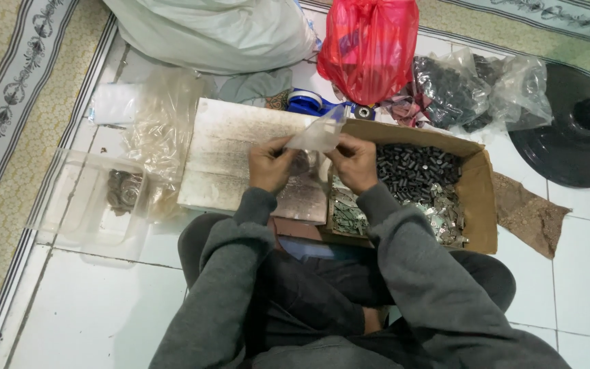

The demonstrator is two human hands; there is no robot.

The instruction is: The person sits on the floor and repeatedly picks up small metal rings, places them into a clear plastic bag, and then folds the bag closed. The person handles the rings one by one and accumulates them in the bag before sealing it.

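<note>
Fingers of both hands pinched on small clear bag (317, 133), contents blurred, fingertips hidden behind it.

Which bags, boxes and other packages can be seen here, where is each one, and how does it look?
Small clear bag: held by left hand and right hand.
Cardboard box: right, brown, open, holds small dark parts.
Red bag: top centre, tied.
White sack: top left.
Clear tub: left, square.
</note>
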